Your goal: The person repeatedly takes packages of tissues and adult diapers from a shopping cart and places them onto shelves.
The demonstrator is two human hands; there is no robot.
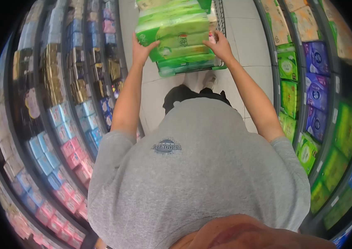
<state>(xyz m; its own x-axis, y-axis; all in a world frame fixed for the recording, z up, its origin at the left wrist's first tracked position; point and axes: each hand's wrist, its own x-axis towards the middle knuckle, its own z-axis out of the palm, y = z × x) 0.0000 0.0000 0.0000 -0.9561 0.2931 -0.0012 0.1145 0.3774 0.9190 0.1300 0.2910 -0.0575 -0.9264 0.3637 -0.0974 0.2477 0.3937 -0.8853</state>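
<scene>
My left hand [142,49] grips the left side of a green plastic-wrapped pack of tissue paper [180,35], its thumb lying across the front. On the pack's right side, my right hand [220,46] holds on with the thumb pressed to the front face. The far fingers of both hands are partly hidden. Beneath and around the pack is a shopping cart [221,18] with dark wire sides and a green front edge. More green packs [192,61] show below the held one; whether they touch it I cannot tell.
Shelves of small packs in pink [73,153], blue and gold run along the left. Along the right, shelves carry green packs [288,66] and purple packs [317,92]. Pale floor tiles [248,45] lie between, with my feet [209,81] behind the cart.
</scene>
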